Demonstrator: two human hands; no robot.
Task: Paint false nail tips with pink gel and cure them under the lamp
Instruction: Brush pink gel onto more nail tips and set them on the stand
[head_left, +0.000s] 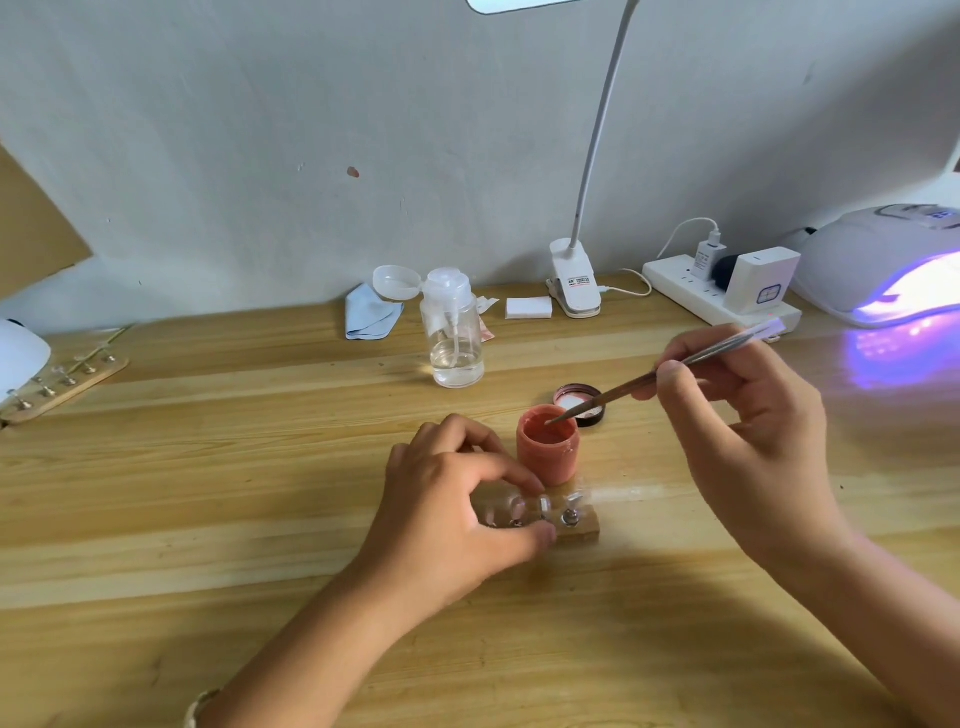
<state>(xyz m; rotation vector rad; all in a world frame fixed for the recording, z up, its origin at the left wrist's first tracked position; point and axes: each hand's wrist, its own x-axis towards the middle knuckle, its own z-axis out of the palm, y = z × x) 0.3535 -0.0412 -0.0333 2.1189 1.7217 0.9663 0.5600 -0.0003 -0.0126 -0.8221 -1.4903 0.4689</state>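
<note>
A small pink gel jar stands open at the table's middle. My right hand pinches a thin metal-handled brush, whose tip dips into the jar. Just in front of the jar lies a short wooden holder with clear nail tips on metal pegs. My left hand grips the holder's left part between thumb and fingers and hides much of it. The curing lamp sits at the far right, glowing violet inside.
The jar's lid lies behind it. A clear pump bottle, blue cloth, white pads, clip-on desk lamp and power strip line the wall. A second wooden nail holder lies far left.
</note>
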